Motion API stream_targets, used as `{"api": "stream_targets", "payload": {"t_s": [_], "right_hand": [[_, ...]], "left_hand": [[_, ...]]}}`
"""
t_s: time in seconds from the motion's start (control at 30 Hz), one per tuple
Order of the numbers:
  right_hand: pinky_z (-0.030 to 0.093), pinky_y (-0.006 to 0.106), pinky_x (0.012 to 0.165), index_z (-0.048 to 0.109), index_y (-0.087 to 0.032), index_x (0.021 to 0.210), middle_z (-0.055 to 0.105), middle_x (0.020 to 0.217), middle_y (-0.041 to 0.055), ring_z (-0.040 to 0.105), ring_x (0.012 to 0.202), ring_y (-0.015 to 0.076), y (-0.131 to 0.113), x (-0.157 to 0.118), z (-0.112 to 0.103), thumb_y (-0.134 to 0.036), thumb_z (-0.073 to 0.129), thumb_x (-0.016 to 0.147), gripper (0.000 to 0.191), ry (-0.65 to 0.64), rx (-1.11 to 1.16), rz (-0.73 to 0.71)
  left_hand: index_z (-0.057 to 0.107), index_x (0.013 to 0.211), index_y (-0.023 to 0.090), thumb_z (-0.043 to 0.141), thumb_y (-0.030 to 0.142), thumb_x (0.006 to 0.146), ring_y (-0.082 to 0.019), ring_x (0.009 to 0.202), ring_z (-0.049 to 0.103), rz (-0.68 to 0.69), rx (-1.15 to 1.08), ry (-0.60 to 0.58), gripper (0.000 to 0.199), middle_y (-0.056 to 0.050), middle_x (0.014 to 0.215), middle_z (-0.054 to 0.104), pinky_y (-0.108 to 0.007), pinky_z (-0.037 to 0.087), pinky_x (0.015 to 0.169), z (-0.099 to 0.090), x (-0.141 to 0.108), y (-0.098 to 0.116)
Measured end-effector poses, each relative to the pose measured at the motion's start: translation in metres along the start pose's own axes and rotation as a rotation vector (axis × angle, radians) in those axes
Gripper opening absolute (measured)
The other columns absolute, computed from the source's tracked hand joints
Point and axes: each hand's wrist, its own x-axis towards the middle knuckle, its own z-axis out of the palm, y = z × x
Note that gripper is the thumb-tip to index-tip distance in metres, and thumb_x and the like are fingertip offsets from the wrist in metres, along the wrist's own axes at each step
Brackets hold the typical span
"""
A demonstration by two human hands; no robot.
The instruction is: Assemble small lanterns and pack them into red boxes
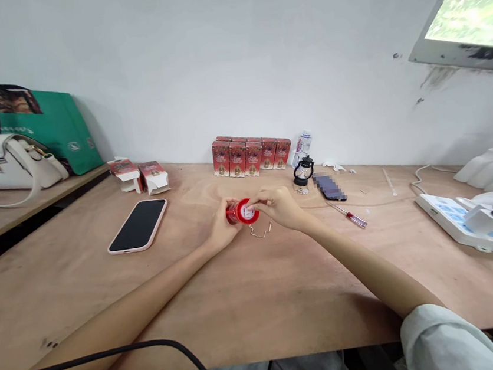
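Note:
My left hand point(225, 224) is wrapped round a small red lantern point(231, 213), held tilted just above the table with its round base towards me. A white label or disc with print sits inside the red rim. At that base is my right hand point(279, 206), thumb and forefinger pinched together against the white face. Whatever lies between those fingertips is too small to make out. On the table just below the lantern lies a thin bent metal wire point(258, 234). Farther right stands a black lantern point(303, 171) with a clear middle and a handle.
Red boxes point(244, 156) stand by the wall, beside a clear bottle point(303, 147). Opened boxes point(153, 176) and a phone point(138, 226) are at left. To the right lie another phone point(329, 187), a screwdriver point(351, 216) and a power strip point(460, 223). A black cable point(149, 343) crosses the front.

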Motion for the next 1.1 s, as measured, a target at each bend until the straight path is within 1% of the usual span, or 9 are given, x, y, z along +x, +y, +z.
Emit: {"api": "stream_targets", "payload": {"t_s": [0.33,0.5,0.6,0.67,0.73,0.77,0.9,0.97,1.1], "right_hand": [[0.042,0.024,0.061,0.069,-0.018,0.070,0.066,0.070,0.0023,0.054,0.060,0.0104,0.003,-0.001,0.012,-0.019,0.068,0.076,0.007,0.016,-0.011,0.061],[0.046,0.026,0.063,0.063,-0.017,0.068,0.061,0.075,0.0024,0.054,0.064,0.0110,0.001,-0.002,0.015,-0.025,0.067,0.076,0.012,0.072,0.004,0.103],[0.049,0.029,0.069,0.063,-0.018,0.079,0.062,0.084,0.0039,0.057,0.073,0.0128,-0.001,-0.002,0.016,-0.023,0.068,0.074,0.009,0.112,0.037,0.140],[0.052,0.029,0.073,0.063,-0.018,0.092,0.063,0.098,0.0063,0.060,0.083,0.0144,-0.002,-0.002,0.017,-0.020,0.069,0.071,0.022,0.123,0.109,0.169],[0.053,0.029,0.072,0.064,-0.019,0.098,0.062,0.107,0.0075,0.061,0.087,0.0147,-0.003,-0.001,0.016,-0.019,0.071,0.068,0.031,0.101,0.196,0.218],[0.054,0.028,0.070,0.066,-0.019,0.098,0.063,0.105,0.0070,0.062,0.084,0.0142,-0.002,-0.001,0.016,-0.020,0.072,0.067,0.032,0.074,0.236,0.252],[0.053,0.026,0.062,0.070,-0.017,0.084,0.069,0.078,0.0031,0.063,0.065,0.0120,-0.001,0.001,0.014,-0.024,0.076,0.062,0.024,-0.030,0.362,0.385],[0.053,0.026,0.060,0.070,-0.015,0.082,0.070,0.074,0.0033,0.063,0.062,0.0125,0.001,0.000,0.014,-0.027,0.079,0.058,0.028,-0.033,0.408,0.410],[0.054,0.028,0.064,0.068,-0.015,0.078,0.072,0.075,0.0041,0.065,0.065,0.0143,0.005,-0.002,0.019,-0.031,0.081,0.055,0.031,-0.036,0.485,0.402]], "left_hand": [[0.046,0.094,0.022,0.073,0.019,0.059,-0.016,0.081,0.059,0.015,0.024,-0.001,0.045,-0.002,0.090,0.060,-0.030,0.047,0.070,-0.002,0.000,0.004],[0.046,0.094,0.021,0.074,0.018,0.058,-0.015,0.079,0.059,0.003,0.034,0.018,0.046,-0.001,0.089,0.059,-0.028,0.047,0.069,-0.001,0.000,0.001],[0.045,0.094,0.020,0.073,0.019,0.060,-0.015,0.079,0.058,-0.015,0.036,0.035,0.045,-0.002,0.089,0.058,-0.027,0.047,0.069,0.000,0.000,0.000],[0.045,0.095,0.020,0.073,0.019,0.061,-0.015,0.079,0.059,-0.011,0.031,0.028,0.044,-0.002,0.090,0.058,-0.027,0.047,0.069,0.000,0.000,0.001],[0.044,0.094,0.020,0.073,0.019,0.061,-0.015,0.079,0.059,0.007,0.025,0.018,0.044,-0.001,0.089,0.059,-0.027,0.047,0.069,0.000,0.000,0.003],[0.044,0.093,0.021,0.073,0.019,0.060,-0.015,0.079,0.059,0.020,0.026,0.014,0.044,-0.001,0.089,0.059,-0.027,0.048,0.069,0.000,0.000,0.004],[0.045,0.093,0.021,0.074,0.020,0.058,-0.017,0.080,0.059,0.065,0.041,0.007,0.045,-0.001,0.089,0.059,-0.030,0.048,0.069,-0.001,-0.001,0.006],[0.046,0.094,0.022,0.073,0.021,0.059,-0.018,0.080,0.059,0.074,0.051,-0.003,0.044,-0.002,0.090,0.059,-0.030,0.048,0.069,-0.001,-0.001,0.006],[0.047,0.094,0.022,0.071,0.019,0.061,-0.017,0.081,0.060,0.087,0.088,-0.026,0.041,-0.001,0.090,0.060,-0.029,0.047,0.071,-0.003,-0.002,0.005]]}}
